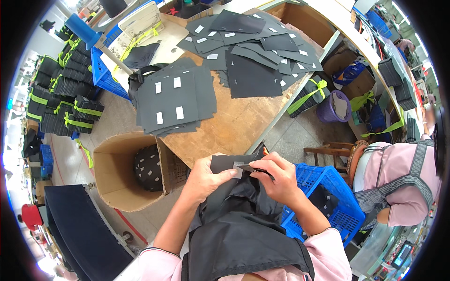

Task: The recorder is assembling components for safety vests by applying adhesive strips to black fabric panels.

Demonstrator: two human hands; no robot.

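Observation:
Over my lap, my left hand (205, 180) pinches a dark grey fabric piece (221, 163), its thumb at the edge of a pale label (238, 173) on the piece. My right hand (277, 178) is closed round a small dark pointed tool (257, 170); whether it is tweezers or thread snips I cannot tell. The tool's tip lies at the label's upper part. More dark fabric hangs below my hands, against a black apron (243, 246). On the wooden table (234, 124) ahead, a stack of dark pieces with white labels (173, 98) lies to the left.
More labelled pieces (255, 70) spread across the table's far side. A cardboard box (119, 182) stands at left, a blue crate (349, 220) at right. Bundles tied with yellow-green strips (70, 110) fill the far left. Another person (403, 180) sits at right, near a purple basket (328, 114).

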